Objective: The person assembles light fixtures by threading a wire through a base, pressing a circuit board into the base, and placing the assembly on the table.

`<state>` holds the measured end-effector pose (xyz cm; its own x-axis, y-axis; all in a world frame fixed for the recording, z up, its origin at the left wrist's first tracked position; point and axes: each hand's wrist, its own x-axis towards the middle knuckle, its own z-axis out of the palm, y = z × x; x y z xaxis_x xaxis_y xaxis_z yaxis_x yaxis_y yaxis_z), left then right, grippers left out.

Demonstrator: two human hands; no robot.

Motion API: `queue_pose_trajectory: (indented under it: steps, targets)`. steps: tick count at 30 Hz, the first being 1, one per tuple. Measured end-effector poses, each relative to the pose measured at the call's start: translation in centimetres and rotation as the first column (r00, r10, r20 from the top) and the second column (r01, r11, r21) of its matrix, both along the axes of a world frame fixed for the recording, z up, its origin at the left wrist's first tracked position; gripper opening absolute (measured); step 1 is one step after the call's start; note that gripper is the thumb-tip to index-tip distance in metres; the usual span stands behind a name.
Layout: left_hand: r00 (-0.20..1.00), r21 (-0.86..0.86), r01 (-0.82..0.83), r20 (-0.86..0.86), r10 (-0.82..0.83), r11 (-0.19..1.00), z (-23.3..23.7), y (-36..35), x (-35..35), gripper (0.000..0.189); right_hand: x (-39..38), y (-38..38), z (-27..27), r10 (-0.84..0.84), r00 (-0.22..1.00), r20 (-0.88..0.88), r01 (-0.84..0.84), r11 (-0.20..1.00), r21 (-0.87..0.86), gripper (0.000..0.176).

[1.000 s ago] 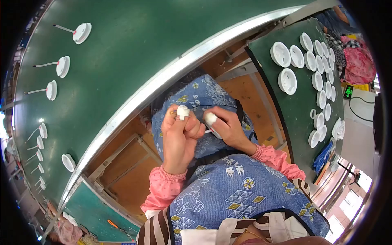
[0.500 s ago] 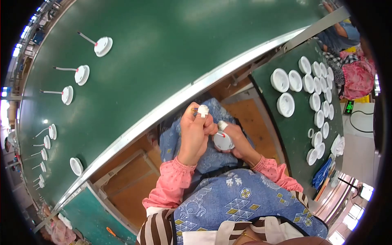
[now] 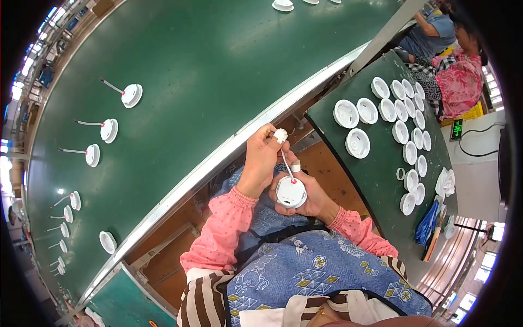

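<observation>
A round white device (image 3: 291, 192) with a red spot and a white cable rests in my right hand (image 3: 311, 199), its face turned up. My right fingers wrap around its rim, and the thumb wears a white wrapping. My left hand (image 3: 262, 158) is closed in a pinch on the cable's far end, above and left of the device. White tape covers a left fingertip, and thin coloured wire ends show beside it. The cable (image 3: 286, 164) runs between the two hands.
The green table (image 3: 190, 82) ahead bears several cabled white devices (image 3: 132, 95) and a white cup (image 3: 108, 242). Several white cups (image 3: 358, 143) stand on the right-hand green table (image 3: 348, 174), near blue wires (image 3: 426, 224). People (image 3: 460, 82) sit at upper right.
The device has turned face up in my right hand, and its cable now shows stretched between my hands. The view has shifted, and more white devices appear at the top edge.
</observation>
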<state>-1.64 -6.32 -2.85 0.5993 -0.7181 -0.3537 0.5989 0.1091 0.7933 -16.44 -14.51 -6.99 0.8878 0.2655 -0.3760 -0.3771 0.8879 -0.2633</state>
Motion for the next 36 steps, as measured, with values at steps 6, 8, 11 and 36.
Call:
queue_pose_trajectory:
  steps: [6,8,11,36]
  targets:
    - [0.997,0.056,0.07,0.006,-0.071,0.996,0.1,-1.2,0.9,0.008,-0.2,-0.5,-0.7,-0.045,0.988,0.15,0.051,0.998,-0.033,0.051]
    - [0.992,0.083,0.12,0.04,-0.124,0.989,-0.1,-1.9,1.1,0.008,-0.1,-0.6,-0.9,-0.063,0.987,0.147,0.079,0.991,-0.103,0.047]
    - [0.985,0.092,0.138,0.094,-0.147,0.986,0.0,-2.8,1.0,0.008,0.0,-0.7,-0.7,-0.104,0.984,0.146,0.13,0.974,-0.185,0.04]
    - [0.405,0.255,-0.085,0.892,-0.201,0.963,-1.6,5.0,-5.1,0.058,0.0,-0.1,-0.5,-0.307,0.94,0.149,0.336,0.906,-0.256,0.013]
